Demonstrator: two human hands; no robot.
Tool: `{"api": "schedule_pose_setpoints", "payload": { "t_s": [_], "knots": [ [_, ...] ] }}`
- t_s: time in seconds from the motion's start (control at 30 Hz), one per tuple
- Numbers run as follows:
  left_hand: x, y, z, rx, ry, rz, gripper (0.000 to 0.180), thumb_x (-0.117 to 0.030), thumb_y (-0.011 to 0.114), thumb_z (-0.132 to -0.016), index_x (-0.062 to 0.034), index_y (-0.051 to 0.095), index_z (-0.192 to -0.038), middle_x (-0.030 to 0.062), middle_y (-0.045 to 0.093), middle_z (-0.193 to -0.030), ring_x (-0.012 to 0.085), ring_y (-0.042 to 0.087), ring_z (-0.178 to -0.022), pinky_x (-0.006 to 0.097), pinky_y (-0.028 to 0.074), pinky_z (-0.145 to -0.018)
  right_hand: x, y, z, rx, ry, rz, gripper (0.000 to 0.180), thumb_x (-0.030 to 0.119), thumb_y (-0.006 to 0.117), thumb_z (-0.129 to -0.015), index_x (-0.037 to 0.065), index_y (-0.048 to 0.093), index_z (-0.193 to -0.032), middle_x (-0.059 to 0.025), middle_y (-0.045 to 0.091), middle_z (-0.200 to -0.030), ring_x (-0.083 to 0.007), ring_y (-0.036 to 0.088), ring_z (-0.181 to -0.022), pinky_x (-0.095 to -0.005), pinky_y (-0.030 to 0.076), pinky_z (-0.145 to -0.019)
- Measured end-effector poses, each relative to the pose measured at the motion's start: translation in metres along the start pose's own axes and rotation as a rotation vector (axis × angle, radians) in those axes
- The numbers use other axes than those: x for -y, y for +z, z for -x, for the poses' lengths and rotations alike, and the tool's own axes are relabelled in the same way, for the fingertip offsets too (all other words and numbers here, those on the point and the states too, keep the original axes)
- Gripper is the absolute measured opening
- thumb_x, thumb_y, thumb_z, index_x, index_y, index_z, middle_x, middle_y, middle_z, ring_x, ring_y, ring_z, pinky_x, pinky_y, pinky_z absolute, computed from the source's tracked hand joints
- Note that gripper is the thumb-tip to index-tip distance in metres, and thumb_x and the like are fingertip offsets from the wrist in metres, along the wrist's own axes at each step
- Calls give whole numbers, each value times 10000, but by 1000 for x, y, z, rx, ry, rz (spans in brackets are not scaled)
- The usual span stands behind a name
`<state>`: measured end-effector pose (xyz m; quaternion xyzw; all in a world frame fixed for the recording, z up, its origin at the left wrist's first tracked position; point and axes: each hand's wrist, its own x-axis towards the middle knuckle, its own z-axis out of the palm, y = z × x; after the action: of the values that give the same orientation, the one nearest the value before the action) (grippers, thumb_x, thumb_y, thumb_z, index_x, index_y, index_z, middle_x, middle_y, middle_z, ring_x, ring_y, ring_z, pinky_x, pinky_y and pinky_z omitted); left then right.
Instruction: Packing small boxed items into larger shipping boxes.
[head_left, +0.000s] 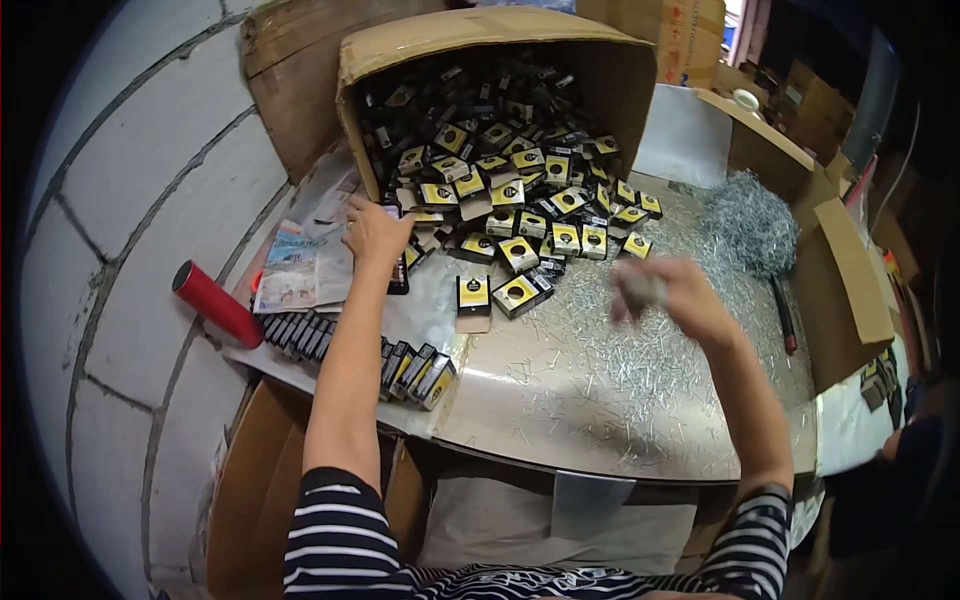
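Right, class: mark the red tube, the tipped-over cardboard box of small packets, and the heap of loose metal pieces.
Red cylindrical tube (217,303): head view, middle of its side.
Tipped-over brown cardboard box (480,32): head view, on its top panel.
Grey heap of loose metal pieces (750,222): head view, centre of the pile.

Left arm extended forward, nearly straight, striped sleeve at the shoulder; left hand (375,235) palm down, fingers curled in a closed grip. Right forearm angled inward; right hand (668,293) raised, blurred, fingers bunched in a loose grip.
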<state>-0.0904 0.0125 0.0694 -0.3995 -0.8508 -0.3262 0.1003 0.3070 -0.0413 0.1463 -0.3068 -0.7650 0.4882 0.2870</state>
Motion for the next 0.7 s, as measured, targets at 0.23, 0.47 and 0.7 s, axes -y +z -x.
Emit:
{"api": "schedule_pose_setpoints", "payload": {
  "t_s": [0.23,0.47,0.7],
  "knots": [
    [2,-17,8,92,75,-16,758,-374,739,-655,85,410,-1161,283,517,-1166,421,545,-1066,475,452,-890,51,13,-277,-197,-63,-673,730,503,522,-907,-98,388,-1299,-225,596,-1177,-292,659,-962,-342,563,-685],
    [12,-26,17,139,-21,118,734,-412,736,-659,76,496,-1151,258,530,-1184,404,529,-1095,447,438,-917,29,63,-413,-710,-351,-1062,358,75,665,-805,-42,535,-1118,-116,605,-1064,-286,631,-880,-401,547,-796],
    [38,-35,41,-118,198,144,853,-396,772,-664,81,419,-1277,256,521,-1183,407,520,-1093,444,429,-924,-15,39,-300,-511,-370,-1117,285,7,620,-832,-62,556,-1102,-138,633,-1051,-275,637,-957,-385,548,-845]
  ]
}}
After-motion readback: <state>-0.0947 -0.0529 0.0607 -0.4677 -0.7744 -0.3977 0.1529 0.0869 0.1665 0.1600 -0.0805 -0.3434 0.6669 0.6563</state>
